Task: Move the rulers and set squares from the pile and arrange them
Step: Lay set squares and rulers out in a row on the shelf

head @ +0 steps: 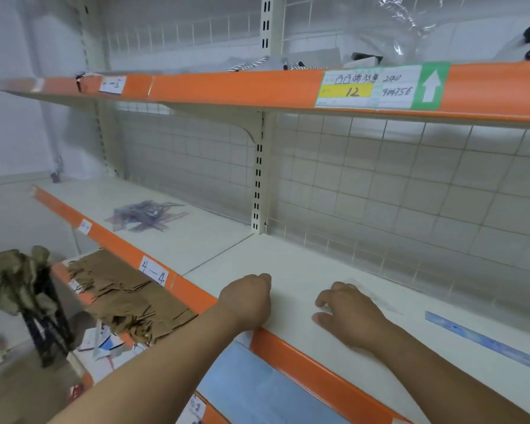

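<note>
On shelf (303, 258), R hand (351, 315) is pressing spread fingers on set square (380, 298) (L hand (248, 298) curled, empty); best sliding it flat twd ruler (484, 341).

Head cam looks fwd/down, close over the shelf (288, 264).

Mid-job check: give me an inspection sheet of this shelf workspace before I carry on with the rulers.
Surface: white shelf with an orange front edge and the label 4-4.
Job's things: pile of clear rulers and set squares far left; clear set square under the right fingers; blue ruler lying flat at right.
Clutter: brown paper pieces on the lower shelf.
Hands: left hand curled, nothing seen in it; right hand rests on the set square.
Cables: twisted cords on the upper shelf.
Surroundings: wire-grid back panel; cloth-draped stand at left.
</note>
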The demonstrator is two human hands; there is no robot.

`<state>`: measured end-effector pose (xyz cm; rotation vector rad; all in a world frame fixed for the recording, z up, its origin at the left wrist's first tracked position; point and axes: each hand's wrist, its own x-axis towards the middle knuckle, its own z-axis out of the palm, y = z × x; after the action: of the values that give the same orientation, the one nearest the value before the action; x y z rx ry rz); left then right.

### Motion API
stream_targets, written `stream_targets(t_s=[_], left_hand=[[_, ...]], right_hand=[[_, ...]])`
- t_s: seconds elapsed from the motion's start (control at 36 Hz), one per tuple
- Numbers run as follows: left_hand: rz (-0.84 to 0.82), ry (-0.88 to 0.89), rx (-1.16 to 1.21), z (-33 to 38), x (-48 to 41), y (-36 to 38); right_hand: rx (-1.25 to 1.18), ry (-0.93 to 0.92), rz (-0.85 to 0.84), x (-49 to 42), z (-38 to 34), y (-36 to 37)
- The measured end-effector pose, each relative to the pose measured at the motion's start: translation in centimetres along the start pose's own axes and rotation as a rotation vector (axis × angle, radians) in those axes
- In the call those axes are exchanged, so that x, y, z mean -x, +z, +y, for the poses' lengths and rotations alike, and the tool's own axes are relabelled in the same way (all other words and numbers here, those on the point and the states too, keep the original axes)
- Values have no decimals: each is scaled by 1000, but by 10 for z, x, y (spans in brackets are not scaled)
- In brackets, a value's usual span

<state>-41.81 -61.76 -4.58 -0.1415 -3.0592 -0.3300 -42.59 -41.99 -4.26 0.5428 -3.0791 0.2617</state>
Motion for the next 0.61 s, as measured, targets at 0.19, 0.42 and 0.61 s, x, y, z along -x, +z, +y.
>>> stream_targets(t_s=[0.19,0.42,0.61], left_hand=[[8,-77,-54,-54,24,-19],[35,-124,-24,-149,41,-50],[78,-116,-85,-255,53,-90]], right_hand=[[40,-100,-15,-24,-57,4],[53,-170,-6,-68,-148,13],[68,-197,31,-109,-242,21]])
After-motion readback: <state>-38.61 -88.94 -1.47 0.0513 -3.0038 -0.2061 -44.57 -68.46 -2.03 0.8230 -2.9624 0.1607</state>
